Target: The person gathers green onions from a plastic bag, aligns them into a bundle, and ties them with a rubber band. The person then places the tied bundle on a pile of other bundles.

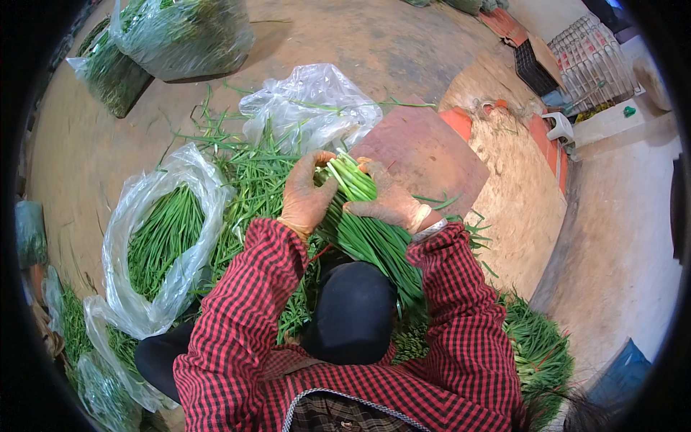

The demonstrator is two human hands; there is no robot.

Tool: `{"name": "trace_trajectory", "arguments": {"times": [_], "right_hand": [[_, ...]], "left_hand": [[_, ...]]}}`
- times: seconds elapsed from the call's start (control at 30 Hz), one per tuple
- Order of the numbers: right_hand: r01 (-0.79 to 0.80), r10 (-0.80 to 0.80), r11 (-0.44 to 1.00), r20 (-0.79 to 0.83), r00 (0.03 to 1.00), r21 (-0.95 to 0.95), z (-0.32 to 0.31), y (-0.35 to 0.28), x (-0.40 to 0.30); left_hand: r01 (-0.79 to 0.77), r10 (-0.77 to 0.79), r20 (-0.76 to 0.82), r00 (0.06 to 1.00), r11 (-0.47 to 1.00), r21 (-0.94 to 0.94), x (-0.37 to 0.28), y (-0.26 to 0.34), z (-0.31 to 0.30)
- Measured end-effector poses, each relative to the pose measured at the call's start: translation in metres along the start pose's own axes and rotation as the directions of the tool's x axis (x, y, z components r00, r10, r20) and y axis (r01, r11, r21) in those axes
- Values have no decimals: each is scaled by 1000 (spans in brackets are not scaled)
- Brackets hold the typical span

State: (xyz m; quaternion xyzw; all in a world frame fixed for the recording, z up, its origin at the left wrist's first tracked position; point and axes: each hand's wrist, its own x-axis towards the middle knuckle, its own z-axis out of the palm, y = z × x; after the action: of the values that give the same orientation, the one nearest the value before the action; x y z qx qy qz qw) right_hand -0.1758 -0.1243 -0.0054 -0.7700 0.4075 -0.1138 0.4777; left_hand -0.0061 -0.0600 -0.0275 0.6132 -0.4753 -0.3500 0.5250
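My left hand (307,191), in a soiled, thin tan glove, curves round the left side of a bunch of long green leafy stalks (372,237) near its pale cut ends. From the right, my right hand (386,200), gloved alike, grips the same bunch with the thumb across it. The pale ends point up and away from me, and the leaves hang down to the right beside my knee. Loose green stalks (259,183) lie heaped just left of my left hand. A reddish square board (426,156) lies beyond my right hand.
An open clear plastic bag (116,259) of greens stands at the left. A crumpled plastic sheet (313,102) lies ahead. Filled bags (189,43) stand at the far left. Tied greens (540,356) lie at the lower right. A white stool (559,127) and wire racks (594,65) are far right.
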Motion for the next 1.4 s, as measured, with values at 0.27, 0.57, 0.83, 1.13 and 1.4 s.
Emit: {"name": "trace_trajectory", "arguments": {"times": [0.27,0.57,0.83,1.13,1.4], "right_hand": [[90,-65,975,-128,990,205,18,13,-1],[211,-62,821,-286,956,530,19,19,-5],[174,11,673,-244,970,719,8,8,-16],[215,-12,735,-304,953,644,3,-2,-26],[-55,240,865,-315,918,499,-120,-46,-63]], "left_hand": [[40,-28,47,998,958,-285,-6,18,2],[-145,107,-173,979,963,-229,-12,18,1],[-131,96,-94,991,835,-535,-12,54,23],[394,-310,248,918,784,-479,32,10,66],[-317,149,288,946,618,720,6,0,94]]}}
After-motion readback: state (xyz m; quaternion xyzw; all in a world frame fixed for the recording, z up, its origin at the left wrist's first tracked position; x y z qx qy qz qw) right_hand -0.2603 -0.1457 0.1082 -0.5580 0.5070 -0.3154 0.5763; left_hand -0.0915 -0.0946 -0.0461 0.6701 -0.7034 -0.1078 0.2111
